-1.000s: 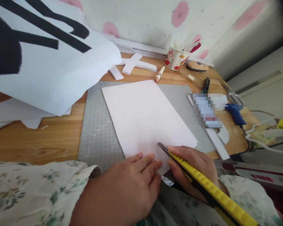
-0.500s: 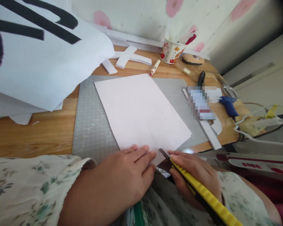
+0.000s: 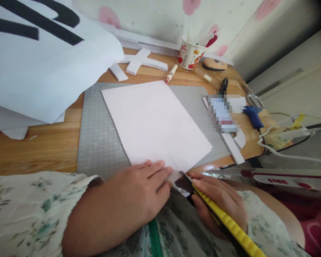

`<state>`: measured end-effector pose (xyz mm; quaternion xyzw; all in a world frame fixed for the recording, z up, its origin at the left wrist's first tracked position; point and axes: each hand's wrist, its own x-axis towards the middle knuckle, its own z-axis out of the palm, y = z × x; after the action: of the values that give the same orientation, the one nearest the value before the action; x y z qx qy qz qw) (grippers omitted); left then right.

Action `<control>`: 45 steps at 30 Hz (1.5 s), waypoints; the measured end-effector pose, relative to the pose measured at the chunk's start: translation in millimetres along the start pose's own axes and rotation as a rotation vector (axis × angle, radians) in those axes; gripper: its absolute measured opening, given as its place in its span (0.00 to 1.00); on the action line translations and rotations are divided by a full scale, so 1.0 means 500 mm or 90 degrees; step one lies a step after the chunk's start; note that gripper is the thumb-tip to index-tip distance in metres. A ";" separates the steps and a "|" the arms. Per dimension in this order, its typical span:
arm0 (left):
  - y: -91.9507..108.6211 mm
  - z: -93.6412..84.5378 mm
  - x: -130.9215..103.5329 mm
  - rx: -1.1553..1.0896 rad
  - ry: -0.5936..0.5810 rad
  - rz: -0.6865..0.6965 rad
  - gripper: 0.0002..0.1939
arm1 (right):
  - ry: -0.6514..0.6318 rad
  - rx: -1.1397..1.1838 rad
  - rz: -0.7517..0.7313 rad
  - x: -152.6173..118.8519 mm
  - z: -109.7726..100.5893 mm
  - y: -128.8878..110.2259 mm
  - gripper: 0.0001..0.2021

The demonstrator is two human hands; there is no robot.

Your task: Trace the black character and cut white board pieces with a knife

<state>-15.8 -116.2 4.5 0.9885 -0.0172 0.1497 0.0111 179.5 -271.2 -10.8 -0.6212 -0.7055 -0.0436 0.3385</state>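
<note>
A white board lies turned at an angle on the grey cutting mat, its near corner reaching past the mat's front. Flat on that near part rests my left hand, fingers stretched out and holding nothing. My right hand is wrapped round a yellow utility knife. The blade points up and left, its tip at the board's near right edge. A faint line runs across the board toward the blade. The knife's rear end leaves the bottom of the view.
A large white sheet with black shapes covers the upper left. Behind the mat are cut white strips, a pen and a paper cup. At right lie a blurred-out phone, a blue glue gun, scissors and cables.
The knife tip has moved a little down the line to the board's near edge. The whole view has shifted slightly, so the desk items appear further left and higher.
</note>
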 end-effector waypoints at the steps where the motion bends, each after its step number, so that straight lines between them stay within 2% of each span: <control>1: 0.000 0.002 0.000 -0.004 0.005 0.001 0.21 | 0.000 -0.001 0.003 -0.001 -0.001 -0.001 0.14; 6: -0.003 0.010 -0.003 -0.003 0.002 0.010 0.19 | 0.010 0.019 0.004 -0.018 0.006 -0.001 0.19; 10: -0.002 0.016 -0.004 0.002 0.010 0.030 0.20 | 0.076 0.016 -0.021 -0.039 0.030 0.006 0.23; 14: 0.000 0.027 -0.007 0.021 0.019 0.062 0.20 | 0.142 0.018 -0.073 -0.058 0.057 0.020 0.22; 19: -0.001 0.032 -0.015 0.066 0.030 0.105 0.17 | 0.193 0.016 -0.083 -0.081 0.088 0.039 0.20; 22: -0.006 0.027 -0.016 0.073 0.065 0.140 0.14 | 0.225 -0.004 -0.107 -0.090 0.099 0.047 0.18; 28: -0.011 0.010 -0.009 0.047 0.138 0.154 0.12 | 0.201 -0.002 -0.113 -0.095 0.095 0.048 0.22; 32: -0.013 0.007 -0.007 0.063 0.137 0.163 0.11 | 0.192 0.041 -0.101 -0.091 0.093 0.043 0.26; 38: -0.017 0.006 -0.008 0.068 0.110 0.198 0.10 | 0.225 0.047 -0.082 -0.066 0.085 0.028 0.21; 42: -0.016 0.006 -0.006 0.045 0.084 0.189 0.08 | 0.190 0.062 -0.015 -0.068 0.061 0.018 0.19; 45: -0.012 0.008 -0.006 0.041 0.094 0.178 0.06 | 0.221 0.078 0.079 -0.082 0.046 0.017 0.16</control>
<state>-17.4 -110.4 -0.4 0.9626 -0.1492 0.2225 -0.0400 177.4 -292.7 -53.4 -0.6251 -0.5979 -0.0860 0.4942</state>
